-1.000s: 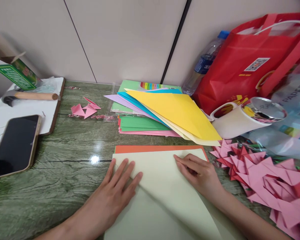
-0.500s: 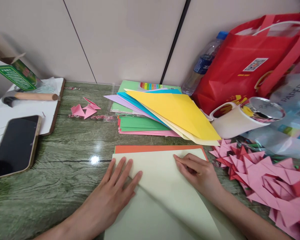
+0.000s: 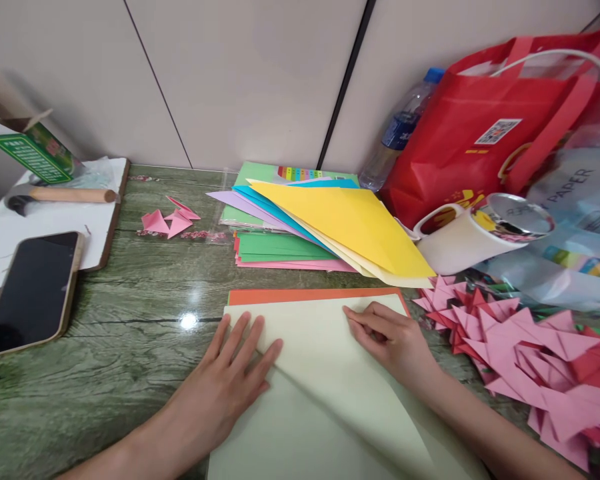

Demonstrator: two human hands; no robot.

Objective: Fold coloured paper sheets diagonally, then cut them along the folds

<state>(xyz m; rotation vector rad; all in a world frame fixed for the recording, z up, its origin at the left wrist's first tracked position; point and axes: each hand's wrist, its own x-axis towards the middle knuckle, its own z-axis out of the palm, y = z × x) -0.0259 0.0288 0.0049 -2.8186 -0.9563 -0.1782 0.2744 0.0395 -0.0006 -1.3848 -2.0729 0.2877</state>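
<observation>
A large pale green sheet of paper (image 3: 320,320) is bent over on itself, its flap curving up on the right side. My left hand (image 3: 230,373) lies on its left part with the fingers spread, pressing it down. With thumb and forefinger together, my right hand (image 3: 393,343) pinches the flap's corner near the far edge. Beneath the sheet, orange paper (image 3: 300,295) shows as a strip along the far side. Fanned coloured sheets with a yellow sheet (image 3: 350,223) on top lie just beyond, over a stack of green paper (image 3: 280,248).
Folded pink paper pieces (image 3: 535,353) are heaped at the right, near my right forearm. Behind them are a mug (image 3: 465,243), a red bag (image 3: 445,147) and a bottle (image 3: 400,127). At left are a phone (image 3: 33,293), a hammer (image 3: 70,195) and a pink folded piece (image 3: 173,220).
The view has shifted slightly, so the things at the right appear a little farther left. Both hands keep nearly the same hold on the pale green sheet.
</observation>
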